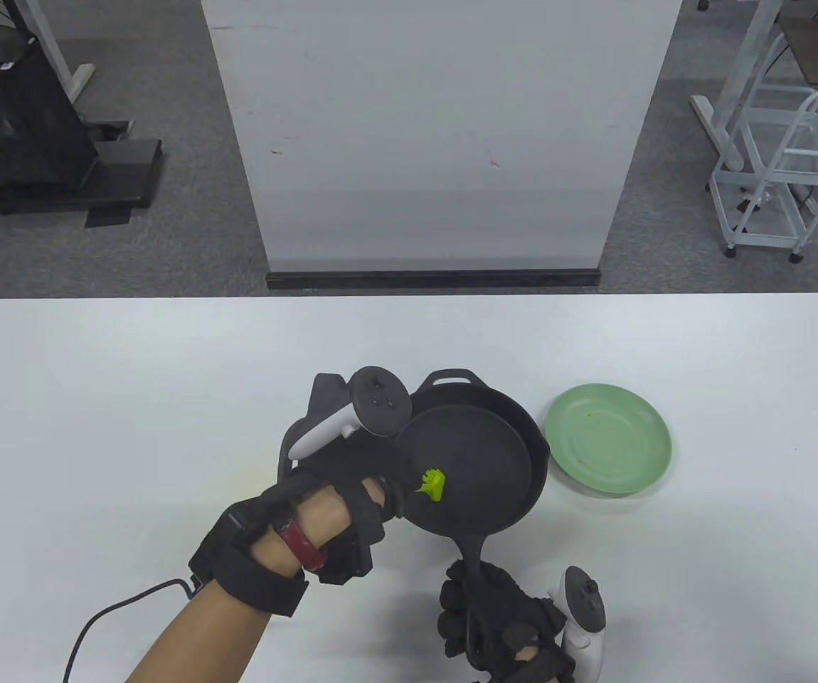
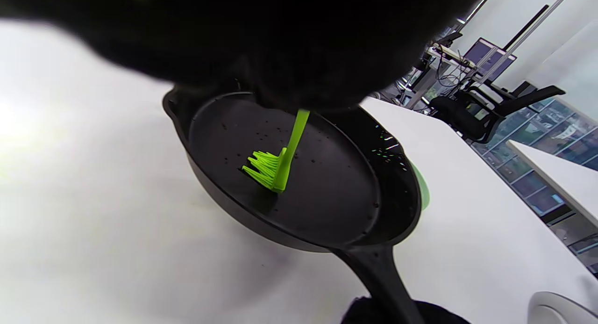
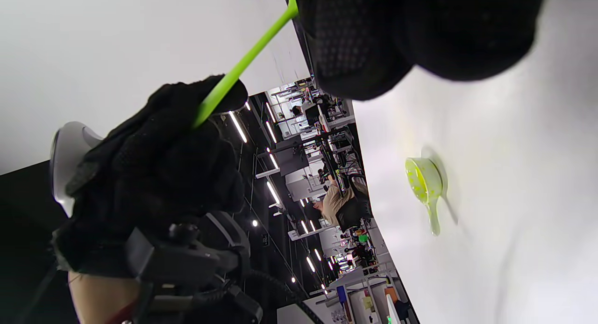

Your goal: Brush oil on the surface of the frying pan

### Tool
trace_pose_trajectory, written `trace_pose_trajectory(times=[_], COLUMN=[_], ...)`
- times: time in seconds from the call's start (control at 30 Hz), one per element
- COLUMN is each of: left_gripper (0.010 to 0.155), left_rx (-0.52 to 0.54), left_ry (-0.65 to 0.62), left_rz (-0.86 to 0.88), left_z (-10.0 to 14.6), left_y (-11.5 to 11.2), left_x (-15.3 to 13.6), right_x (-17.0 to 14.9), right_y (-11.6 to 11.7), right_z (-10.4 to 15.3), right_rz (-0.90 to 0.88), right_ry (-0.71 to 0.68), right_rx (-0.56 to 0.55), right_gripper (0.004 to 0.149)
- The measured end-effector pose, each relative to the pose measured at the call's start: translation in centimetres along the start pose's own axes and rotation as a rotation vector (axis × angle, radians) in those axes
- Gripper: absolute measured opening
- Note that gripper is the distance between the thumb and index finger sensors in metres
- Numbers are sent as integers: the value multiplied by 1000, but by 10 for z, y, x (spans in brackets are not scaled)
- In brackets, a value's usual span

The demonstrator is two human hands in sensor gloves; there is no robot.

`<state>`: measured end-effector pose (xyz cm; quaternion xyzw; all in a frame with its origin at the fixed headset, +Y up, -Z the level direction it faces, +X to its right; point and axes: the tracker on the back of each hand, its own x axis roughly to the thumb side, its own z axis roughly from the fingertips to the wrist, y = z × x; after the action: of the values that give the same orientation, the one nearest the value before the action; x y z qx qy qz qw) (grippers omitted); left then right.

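Holding: my left hand (image 1: 341, 491), left of centre in the table view, grips the handle of a lime-green brush (image 1: 432, 486); the left wrist view shows the handle running up into the glove.
Brush: its bristles (image 2: 262, 169) rest on the floor of the pan, toward the pan's left side in the table view, handle leaning up to the left.
Pan: black frying pan (image 1: 476, 455), just right of my left hand at the frame's centre, tilted with its far rim raised; small droplets speckle its inside in the left wrist view.
Pan handle: it runs down toward the bottom edge, where my right hand (image 1: 501, 626) wraps around it.
Plate: pale green plate (image 1: 609, 437) lies flat on the white bench (image 1: 131, 398), just beside the pan's right rim; I cannot tell if they touch.
Spoon: small green spoon (image 3: 424, 186) lies on the bench, seen only in the right wrist view.
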<state>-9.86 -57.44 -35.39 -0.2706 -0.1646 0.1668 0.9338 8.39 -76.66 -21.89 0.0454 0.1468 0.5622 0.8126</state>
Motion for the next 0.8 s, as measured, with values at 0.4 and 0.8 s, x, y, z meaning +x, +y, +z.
trace_pose_trajectory(times=[0.4,0.8], left_gripper=[50,52], left_rx=[-43,-111], left_ry=[-90,-70], left_rz=[226,253], left_z=[-31,-37], left_y=[-22,-29], left_x=[0,-11], right_x=[1,1], right_y=[3,2], right_z=[-1,0], right_rz=[-2,-18], right_ry=[-6,-2], right_rx=[27,32], right_gripper=[57,57])
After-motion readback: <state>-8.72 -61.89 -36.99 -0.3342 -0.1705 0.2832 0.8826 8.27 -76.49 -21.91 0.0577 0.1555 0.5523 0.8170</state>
